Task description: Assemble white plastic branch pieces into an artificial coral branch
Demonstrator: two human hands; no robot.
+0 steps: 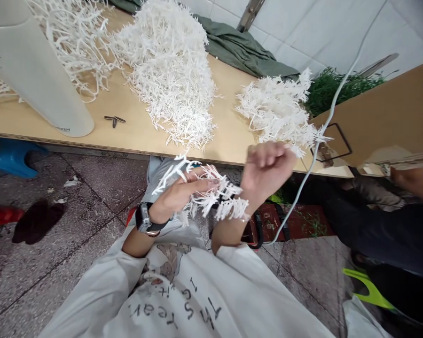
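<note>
My left hand (pixel 178 197), with a dark watch on its wrist, is closed around white branched plastic sprigs (pixel 229 199) in front of the table's near edge. A thicker bare white stem (pixel 176 171) sticks out over that hand to the left. My right hand (pixel 266 164) is raised to the right, slightly blurred, with its fingers curled in. Whether something is in those fingers is hidden. Just beyond it on the table lies a small pile of white sprigs (pixel 277 108). A larger heap of white sprigs (pixel 172 70) lies behind my left hand.
A pale bottle (pixel 38 70) stands at the table's left, near loose white stems (pixel 77 42) and seeds (pixel 114 120). A grey cable (pixel 333 108) hangs across the right side, before a cardboard box (pixel 384 112). Another person's arm (pixel 414 183) shows at the right edge.
</note>
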